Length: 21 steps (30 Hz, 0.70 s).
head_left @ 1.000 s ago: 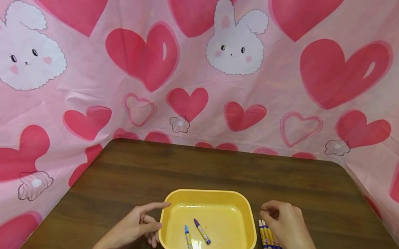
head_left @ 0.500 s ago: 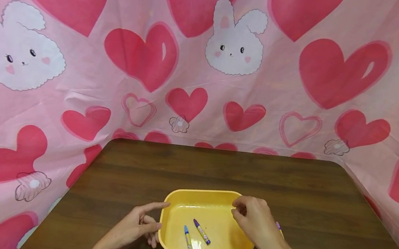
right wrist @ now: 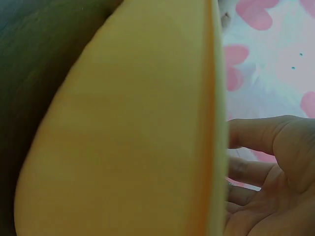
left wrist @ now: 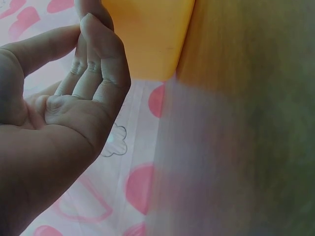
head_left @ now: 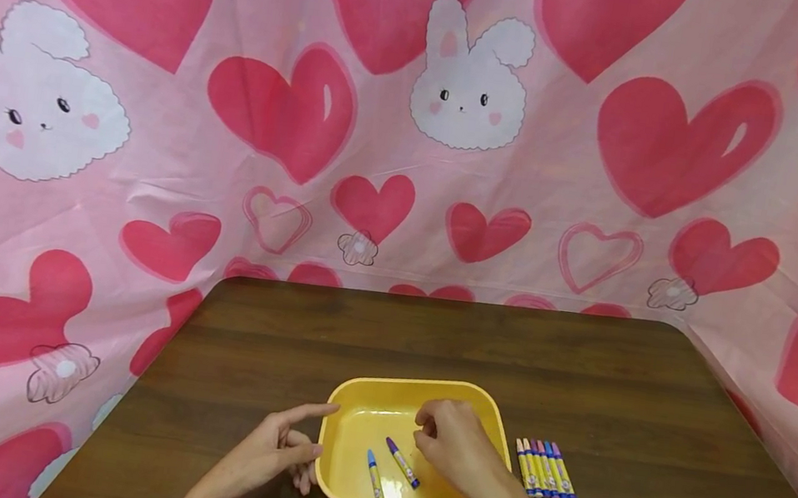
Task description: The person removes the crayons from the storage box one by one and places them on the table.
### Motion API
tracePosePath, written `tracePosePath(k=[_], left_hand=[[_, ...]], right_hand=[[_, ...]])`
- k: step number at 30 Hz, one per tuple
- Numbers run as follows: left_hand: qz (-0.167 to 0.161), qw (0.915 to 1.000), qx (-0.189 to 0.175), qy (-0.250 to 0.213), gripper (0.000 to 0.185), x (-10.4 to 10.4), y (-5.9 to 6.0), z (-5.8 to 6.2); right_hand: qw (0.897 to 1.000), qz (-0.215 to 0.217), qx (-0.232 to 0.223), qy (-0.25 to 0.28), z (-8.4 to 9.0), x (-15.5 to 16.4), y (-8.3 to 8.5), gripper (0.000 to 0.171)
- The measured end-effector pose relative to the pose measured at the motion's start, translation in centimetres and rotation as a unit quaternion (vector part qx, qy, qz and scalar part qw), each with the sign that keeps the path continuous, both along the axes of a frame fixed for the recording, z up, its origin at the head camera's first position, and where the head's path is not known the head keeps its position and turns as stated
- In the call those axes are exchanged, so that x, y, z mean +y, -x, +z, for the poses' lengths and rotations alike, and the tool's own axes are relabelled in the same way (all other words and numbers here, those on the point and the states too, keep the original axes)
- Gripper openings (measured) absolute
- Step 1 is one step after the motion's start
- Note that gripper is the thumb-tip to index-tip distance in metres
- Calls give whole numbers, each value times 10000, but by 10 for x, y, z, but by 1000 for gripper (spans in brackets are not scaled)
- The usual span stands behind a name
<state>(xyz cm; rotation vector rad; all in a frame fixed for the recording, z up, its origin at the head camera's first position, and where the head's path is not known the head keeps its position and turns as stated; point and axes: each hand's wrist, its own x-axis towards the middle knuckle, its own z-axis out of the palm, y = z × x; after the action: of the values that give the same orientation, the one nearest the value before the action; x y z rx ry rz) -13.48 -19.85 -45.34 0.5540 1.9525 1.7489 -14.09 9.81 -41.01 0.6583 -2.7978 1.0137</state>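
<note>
- My right hand (head_left: 452,449) is over the inside of the yellow tray (head_left: 364,400), fingers curled in toward the thumb; I cannot tell whether they pinch anything, as the fingertips hide what lies between them.
- From the right wrist view I see only the tray's (right wrist: 123,128) yellow surface filling the frame and my relaxed fingers (right wrist: 261,142) beside its edge, with no crayon visible there.
- My left hand (head_left: 266,454) rests on the table beside the tray's left wall, fingers loose and mostly straight, index finger touching the rim, holding nothing.
- The left wrist view shows those fingers (left wrist: 93,64) lying against the tray's outer corner (left wrist: 147,34).
- Two crayons lie on the tray floor just left of my right hand: a purple crayon (head_left: 403,462), slanted, and a blue crayon (head_left: 374,475) close beside it toward the near edge.
- A row of crayons (head_left: 546,470) lies side by side on the brown table (head_left: 433,338), just right of the tray and apart from both hands.
- Behind and around the table hangs a pink cloth (head_left: 158,125) printed with red hearts and white rabbits.
</note>
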Motion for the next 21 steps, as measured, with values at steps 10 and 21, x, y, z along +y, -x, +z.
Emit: tracePosePath(k=[10, 21], left_hand=[[-85, 9999, 73, -68, 56, 0, -1, -2], [-160, 9994, 205, -209, 55, 0, 0, -2]], right_hand=[[9997, 124, -187, -47, -24, -18, -2, 6], [9988, -61, -158, -464, -42, -28, -4, 24]])
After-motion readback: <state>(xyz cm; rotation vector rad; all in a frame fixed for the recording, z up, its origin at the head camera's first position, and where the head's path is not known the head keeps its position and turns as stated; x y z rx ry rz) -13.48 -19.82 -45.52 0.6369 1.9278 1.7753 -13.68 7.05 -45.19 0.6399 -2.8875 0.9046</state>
